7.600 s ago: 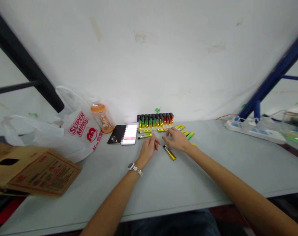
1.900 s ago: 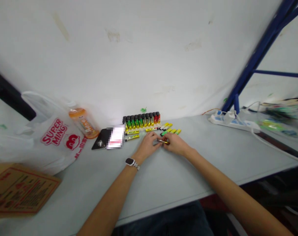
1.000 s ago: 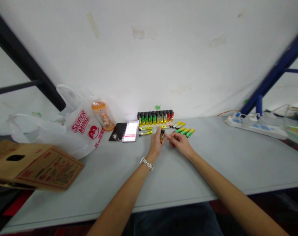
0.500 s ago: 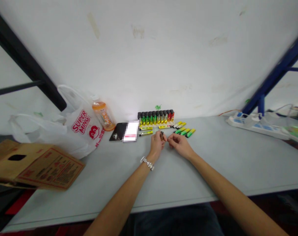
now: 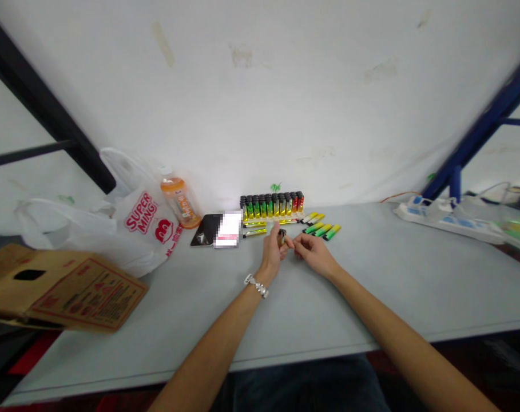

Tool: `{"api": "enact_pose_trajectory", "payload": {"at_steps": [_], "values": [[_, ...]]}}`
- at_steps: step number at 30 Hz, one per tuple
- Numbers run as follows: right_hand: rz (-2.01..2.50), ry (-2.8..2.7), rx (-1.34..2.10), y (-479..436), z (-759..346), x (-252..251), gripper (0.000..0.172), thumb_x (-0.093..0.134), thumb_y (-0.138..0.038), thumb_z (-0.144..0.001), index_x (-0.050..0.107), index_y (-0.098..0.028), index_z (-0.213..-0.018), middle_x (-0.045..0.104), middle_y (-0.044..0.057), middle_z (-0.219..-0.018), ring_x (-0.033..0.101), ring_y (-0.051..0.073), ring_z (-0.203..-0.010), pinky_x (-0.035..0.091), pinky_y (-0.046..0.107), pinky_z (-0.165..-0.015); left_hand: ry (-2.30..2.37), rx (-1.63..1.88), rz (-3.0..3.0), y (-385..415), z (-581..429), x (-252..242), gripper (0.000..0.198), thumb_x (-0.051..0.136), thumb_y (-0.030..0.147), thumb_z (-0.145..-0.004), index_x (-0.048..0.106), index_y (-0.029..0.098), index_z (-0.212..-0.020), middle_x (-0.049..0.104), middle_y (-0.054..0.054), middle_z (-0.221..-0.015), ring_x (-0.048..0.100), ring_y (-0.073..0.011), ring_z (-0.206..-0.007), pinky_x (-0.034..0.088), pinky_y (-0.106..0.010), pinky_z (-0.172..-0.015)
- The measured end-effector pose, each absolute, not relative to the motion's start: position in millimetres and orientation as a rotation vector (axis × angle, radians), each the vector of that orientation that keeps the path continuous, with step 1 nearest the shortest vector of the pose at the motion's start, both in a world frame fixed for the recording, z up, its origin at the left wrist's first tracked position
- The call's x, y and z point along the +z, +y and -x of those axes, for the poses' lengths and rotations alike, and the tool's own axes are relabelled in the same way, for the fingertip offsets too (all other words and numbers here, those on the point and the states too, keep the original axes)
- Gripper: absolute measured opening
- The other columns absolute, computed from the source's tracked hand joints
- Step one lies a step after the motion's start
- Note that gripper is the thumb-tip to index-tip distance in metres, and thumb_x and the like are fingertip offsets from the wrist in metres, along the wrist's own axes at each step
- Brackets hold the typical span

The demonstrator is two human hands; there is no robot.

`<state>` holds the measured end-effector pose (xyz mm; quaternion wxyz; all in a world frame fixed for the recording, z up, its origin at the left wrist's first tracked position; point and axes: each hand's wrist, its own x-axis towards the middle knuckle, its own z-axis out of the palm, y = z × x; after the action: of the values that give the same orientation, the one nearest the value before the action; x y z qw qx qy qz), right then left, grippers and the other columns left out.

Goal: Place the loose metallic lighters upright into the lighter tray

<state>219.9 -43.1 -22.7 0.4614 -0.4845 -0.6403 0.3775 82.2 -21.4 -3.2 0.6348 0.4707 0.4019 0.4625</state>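
Note:
My left hand [image 5: 272, 254] is closed around a lighter [image 5: 281, 234], of which only a dark end shows between the fingers. Close beside it, my right hand [image 5: 314, 252] has its thumb and fingertips pinched together near the left fingertips; whatever they hold is too small to make out. Behind the hands, rows of upright lighters [image 5: 266, 207] with black tops and green, yellow and red bodies stand against the wall. A few gold lighters [image 5: 254, 232] lie flat in front of the rows. Right of my right hand lie several green-yellow lighters [image 5: 324, 230] and some yellow-white ones [image 5: 313, 218].
On the left are a black-and-white flat item [image 5: 206, 230], an orange drink bottle [image 5: 180, 203], a white plastic bag [image 5: 135, 234] and an open cardboard box [image 5: 88, 292]. White power strips [image 5: 451, 220] lie on the grey table [image 5: 302, 326] at the right.
My left index finger has lifted and straightened upward while the other fingers stay round the lighter. My right hand is almost unmoved.

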Motion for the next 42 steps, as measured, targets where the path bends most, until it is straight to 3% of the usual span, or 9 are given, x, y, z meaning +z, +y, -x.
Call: {"api": "enact_pose_trajectory", "payload": {"at_steps": [5, 8, 14, 18, 23, 29, 33, 36, 42], "values": [[1.207, -1.600, 0.899, -44, -220, -19, 0.024, 0.055, -0.039, -0.084, 0.055, -0.019, -0.070, 0.052, -0.003, -0.060, 0.045, 0.012, -0.055, 0.034, 0.025, -0.054, 1.033, 1.102, -1.068, -20, -86, -6, 0.052, 0.036, 0.049, -0.089, 0.046, 0.018, -0.048, 0.024, 0.006, -0.039, 0.018, -0.0057, -0.034, 0.013, -0.023, -0.040], [1.208, -1.606, 0.897, -45, -220, -17, 0.025, 0.055, -0.039, -0.084, 0.054, -0.019, -0.069, 0.051, -0.003, -0.059, 0.044, 0.012, -0.055, 0.034, 0.025, -0.054, 1.016, 1.116, -1.080, -21, -87, -7, 0.048, 0.036, 0.044, -0.087, 0.045, 0.018, -0.048, 0.026, 0.006, -0.039, 0.019, -0.0056, -0.034, 0.014, -0.023, -0.040], [1.180, -1.614, 0.907, -46, -218, -18, 0.028, 0.055, -0.041, -0.086, 0.054, -0.018, -0.070, 0.050, -0.003, -0.059, 0.043, 0.012, -0.055, 0.034, 0.025, -0.054, 1.003, 1.102, -1.097, -21, -86, -6, 0.050, 0.037, 0.048, -0.087, 0.045, 0.018, -0.048, 0.024, 0.007, -0.039, 0.017, -0.0049, -0.033, 0.013, -0.022, -0.040], [1.080, -1.523, 0.916, -48, -218, -15, 0.027, 0.060, -0.045, -0.086, 0.059, -0.018, -0.088, 0.057, -0.002, -0.070, 0.048, 0.012, -0.058, 0.038, 0.025, -0.055, 0.981, 1.063, -1.109, -22, -86, -5, 0.059, 0.037, 0.062, -0.087, 0.046, 0.018, -0.050, 0.022, 0.008, -0.040, 0.019, -0.0051, -0.035, 0.014, -0.022, -0.041], [1.065, -1.523, 0.794, -47, -217, -3, 0.035, 0.067, -0.047, -0.084, 0.061, -0.019, -0.105, 0.060, -0.001, -0.075, 0.056, 0.014, -0.061, 0.044, 0.027, -0.058, 0.946, 1.047, -1.167, -23, -87, -6, 0.073, 0.028, 0.085, -0.079, 0.042, 0.019, -0.050, 0.034, 0.004, -0.041, 0.029, -0.0072, -0.040, 0.019, -0.024, -0.042], [1.029, -1.631, 0.980, -39, -223, 17, 0.032, 0.069, -0.046, -0.082, 0.062, -0.018, -0.095, 0.064, -0.001, -0.064, 0.063, 0.016, -0.056, 0.049, 0.029, -0.056, 0.899, 0.987, -1.152, -22, -88, -7, 0.084, 0.012, 0.084, -0.082, 0.054, 0.015, -0.057, 0.049, -0.003, -0.049, 0.043, -0.0103, -0.046, 0.026, -0.022, -0.042], [1.082, -1.637, 0.844, -13, -250, 40, 0.031, 0.071, -0.042, -0.079, 0.065, -0.016, -0.094, 0.067, 0.002, -0.067, 0.063, 0.015, -0.059, 0.048, 0.027, -0.055, 1.025, 1.111, -1.186, -19, -88, -11, 0.074, 0.030, 0.079, -0.083, 0.065, 0.014, -0.086, 0.067, -0.013, -0.085, 0.059, -0.0176, -0.070, 0.038, -0.020, -0.041], [1.220, -1.678, 0.552, 21, -274, 53, 0.023, 0.070, -0.033, -0.077, 0.067, -0.016, -0.092, 0.068, 0.003, -0.069, 0.063, 0.015, -0.062, 0.048, 0.027, -0.057, 1.117, 1.134, -1.208, -17, -88, -12, 0.063, 0.047, 0.073, -0.079, 0.063, 0.013, -0.092, 0.064, -0.016, -0.107, 0.060, -0.0198, -0.081, 0.045, -0.020, -0.040], [1.391, -1.909, 0.280, 73, -283, 53, 0.011, 0.067, -0.014, -0.074, 0.070, -0.015, -0.084, 0.070, 0.003, -0.073, 0.064, 0.015, -0.067, 0.049, 0.027, -0.067, 1.131, 1.105, -1.258, -18, -87, -11, 0.067, 0.044, 0.076, -0.077, 0.065, 0.012, -0.081, 0.060, -0.013, -0.085, 0.059, -0.0202, -0.076, 0.045, -0.020, -0.038]]}}
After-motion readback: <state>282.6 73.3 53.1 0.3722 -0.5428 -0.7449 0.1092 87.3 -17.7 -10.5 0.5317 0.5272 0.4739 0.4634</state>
